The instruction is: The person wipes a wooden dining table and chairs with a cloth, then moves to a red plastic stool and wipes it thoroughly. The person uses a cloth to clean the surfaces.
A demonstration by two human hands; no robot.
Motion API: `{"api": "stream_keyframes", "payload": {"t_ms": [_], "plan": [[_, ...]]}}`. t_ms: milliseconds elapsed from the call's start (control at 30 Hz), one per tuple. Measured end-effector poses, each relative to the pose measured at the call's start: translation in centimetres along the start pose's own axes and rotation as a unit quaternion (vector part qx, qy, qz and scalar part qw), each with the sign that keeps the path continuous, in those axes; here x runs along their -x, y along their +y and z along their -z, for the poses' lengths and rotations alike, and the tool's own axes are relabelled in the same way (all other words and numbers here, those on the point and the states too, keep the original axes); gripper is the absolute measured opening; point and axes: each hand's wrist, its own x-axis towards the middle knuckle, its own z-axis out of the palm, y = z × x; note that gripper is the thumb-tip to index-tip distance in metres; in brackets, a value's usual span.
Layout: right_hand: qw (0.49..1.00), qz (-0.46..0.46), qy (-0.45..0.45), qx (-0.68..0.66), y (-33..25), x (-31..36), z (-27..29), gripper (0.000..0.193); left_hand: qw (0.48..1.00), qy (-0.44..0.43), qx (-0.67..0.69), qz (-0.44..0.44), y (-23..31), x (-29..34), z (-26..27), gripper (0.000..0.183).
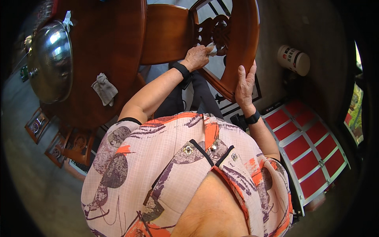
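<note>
One cloth (213, 51), partly behind left fingers (204, 49)

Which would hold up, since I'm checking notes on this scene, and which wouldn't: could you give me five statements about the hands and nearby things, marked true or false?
1. The left hand holds a crumpled white cloth at the wooden chair back. True.
2. The right hand holds a grey cloth. False: it touches the outer edge of the chair back, and the grey cloth lies on the table.
3. The shiny domed cover is left of the grey cloth. True.
4. The white bucket is on the table. False: it is off to the right of the chair back.
5. Both wrists wear dark bands. True.
</note>
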Motion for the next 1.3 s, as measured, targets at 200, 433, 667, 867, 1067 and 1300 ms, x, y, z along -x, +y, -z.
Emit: {"api": "stream_keyframes", "payload": {"t_ms": [200, 433, 667, 867, 1067, 1300], "plan": [[0.997, 0.041, 0.018, 0.065, -0.1, 0.4, -0.7, 0.058, 0.992, 0.026, 0.121, 0.028, 1.9, 4.5, 1.0, 0.037], [0.991, 0.081, 0.017, 0.104, 0.7, 1.8, -1.5, 0.056, 0.997, -0.072, 0.025, 0.024, 3.0, 6.4, 4.7, 0.041], [0.990, 0.097, 0.014, 0.106, 0.8, 1.6, -0.6, 0.060, 0.976, 0.150, 0.114, 0.107, -0.7, 16.1, 10.8, 0.035], [0.997, 0.063, -0.003, 0.049, 0.7, 2.9, 2.0, 0.060, 0.867, 0.405, -0.016, 0.290, -9.5, 29.7, 11.9, 0.036], [1.000, 0.019, -0.025, 0.000, 1.7, 1.8, 2.3, 0.064, 0.736, 0.384, 0.010, 0.557, -18.2, 34.9, 6.5, 0.064], [0.994, 0.054, -0.027, 0.091, 1.4, 0.4, 2.2, 0.066, 0.705, 0.392, 0.006, 0.592, -16.4, 31.9, 6.5, 0.074]]}}
